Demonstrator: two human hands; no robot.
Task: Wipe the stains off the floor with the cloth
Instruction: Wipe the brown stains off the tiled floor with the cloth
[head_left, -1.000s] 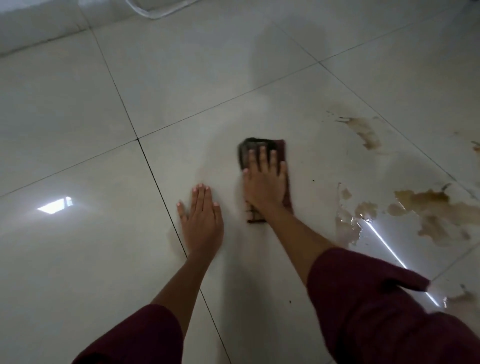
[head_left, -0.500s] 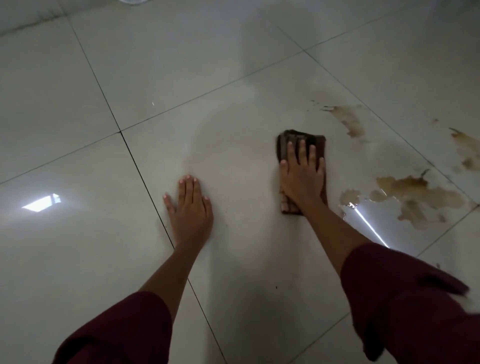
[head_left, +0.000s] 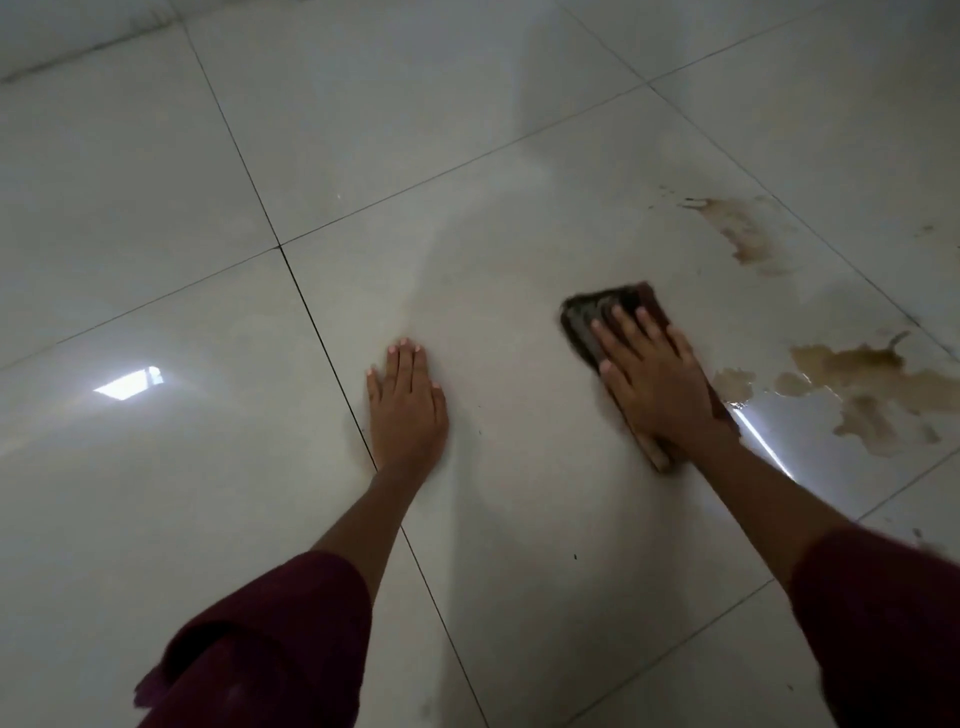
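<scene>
A person kneels over a glossy pale tiled floor (head_left: 156, 156), seen from above. One dark cloth (head_left: 597, 317), folded into a pad, lies flat on the floor. The right hand (head_left: 652, 384) rests on top of the cloth, palm down and fingers spread open, pressing rather than gripping; nothing is clasped. The left hand (head_left: 408, 405) lies well to the left of the cloth, flat and open on bare tile, holding nothing and seemingly bracing the body. Both arms wear dark red sleeves (head_left: 270, 634).

Brown stains lie to the right of the cloth. I count three main ones: a small blot (head_left: 733, 385) just beside the cloth's right edge, a large spreading puddle (head_left: 872, 384) further right, and a streak (head_left: 748, 234) beyond the cloth, above and to the right. Fainter specks may exist near the frame edge.

The cloth looks soft, light and limp, probably damp. It would likely slide easily on the slick tile, so flat pressure from the palm across its middle suits it best.
</scene>
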